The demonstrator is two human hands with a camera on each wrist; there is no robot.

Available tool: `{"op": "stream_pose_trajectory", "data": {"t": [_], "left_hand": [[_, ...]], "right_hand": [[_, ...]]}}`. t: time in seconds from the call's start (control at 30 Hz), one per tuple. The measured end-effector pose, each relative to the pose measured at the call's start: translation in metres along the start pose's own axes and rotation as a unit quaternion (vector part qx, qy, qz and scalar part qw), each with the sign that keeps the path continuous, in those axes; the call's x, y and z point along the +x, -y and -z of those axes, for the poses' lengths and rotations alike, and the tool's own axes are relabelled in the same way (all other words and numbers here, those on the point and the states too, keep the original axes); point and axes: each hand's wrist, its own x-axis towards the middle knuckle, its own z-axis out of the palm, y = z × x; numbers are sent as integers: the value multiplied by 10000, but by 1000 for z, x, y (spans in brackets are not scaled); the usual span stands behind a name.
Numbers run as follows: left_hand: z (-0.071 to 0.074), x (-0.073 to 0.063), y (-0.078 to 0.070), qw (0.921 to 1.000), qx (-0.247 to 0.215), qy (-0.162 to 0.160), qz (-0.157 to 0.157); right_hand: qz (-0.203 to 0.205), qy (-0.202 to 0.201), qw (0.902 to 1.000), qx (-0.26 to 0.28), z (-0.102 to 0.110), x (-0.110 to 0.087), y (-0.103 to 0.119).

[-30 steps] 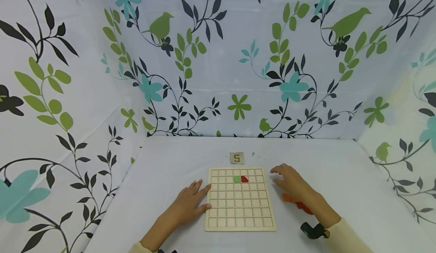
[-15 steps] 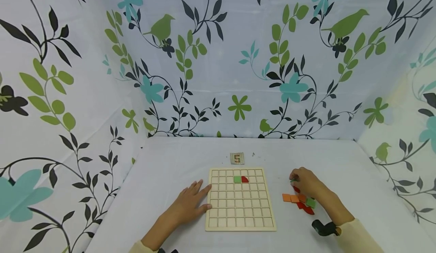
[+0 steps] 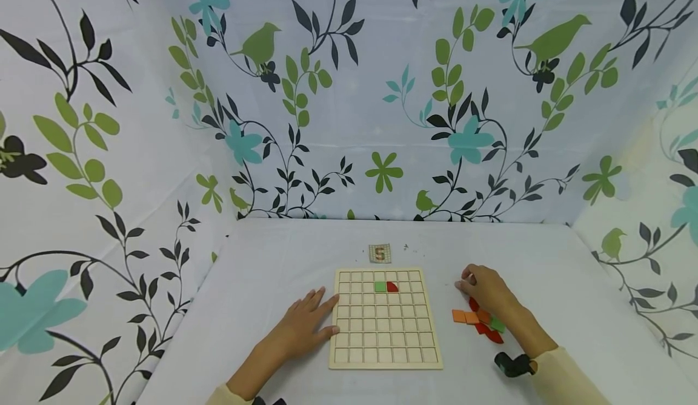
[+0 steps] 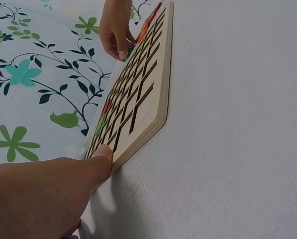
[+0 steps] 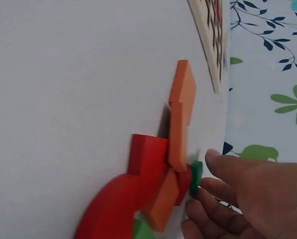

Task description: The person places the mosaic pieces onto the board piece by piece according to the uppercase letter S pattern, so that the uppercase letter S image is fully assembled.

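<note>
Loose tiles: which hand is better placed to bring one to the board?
Likely the right hand: it is close by the loose tiles, while the left hand rests against the opposite edge of the board.

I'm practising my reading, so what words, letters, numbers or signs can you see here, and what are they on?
"S" or "5": on the small card beyond the wooden board; too small to tell which.
No other writing can be read, not on the wooden board, the coloured tiles or anywhere else.
</note>
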Motion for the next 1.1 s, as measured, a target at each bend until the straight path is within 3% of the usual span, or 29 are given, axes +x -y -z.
{"op": "stream_pose_trajectory", "data": {"t": [0.2, 0.3, 0.7, 1.1], "left_hand": [[0, 2, 2, 10000, 24, 32, -5], [-1, 2, 3, 10000, 25, 28, 9], [-2, 3, 5, 10000, 57, 25, -14], [-3, 3, 6, 9999, 115, 27, 11]], "right_hand": [[-3, 809, 9965, 189, 16, 1, 3], [106, 1019, 9944, 264, 19, 3, 0], [400, 458, 9980, 151, 5, 6, -4], [553, 316, 9954, 713, -6, 10, -2]]}}
